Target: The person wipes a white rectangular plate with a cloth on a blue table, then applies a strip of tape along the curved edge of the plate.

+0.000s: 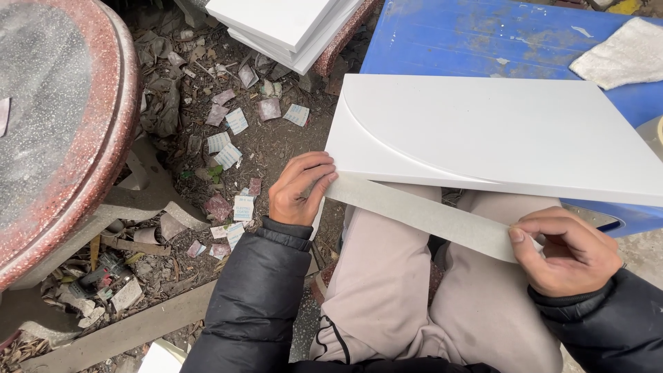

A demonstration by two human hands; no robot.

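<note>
A white flat panel (497, 131) with one rounded corner lies across my lap and against a blue surface. A grey strip of edge band (428, 214) runs along its near edge, hanging free toward the right. My left hand (298, 190) presses the strip's end against the panel's near left corner. My right hand (566, 252) pinches the other end of the strip, below the panel's edge, pulling it taut. Both arms wear black padded sleeves; my beige trousers show beneath.
A blue plastic surface (476, 34) holds the panel and a white cloth (621, 52). A stack of white panels (290, 27) sits at the top. A round reddish stone table (62, 131) is on the left. Paper scraps and debris (228, 145) litter the ground.
</note>
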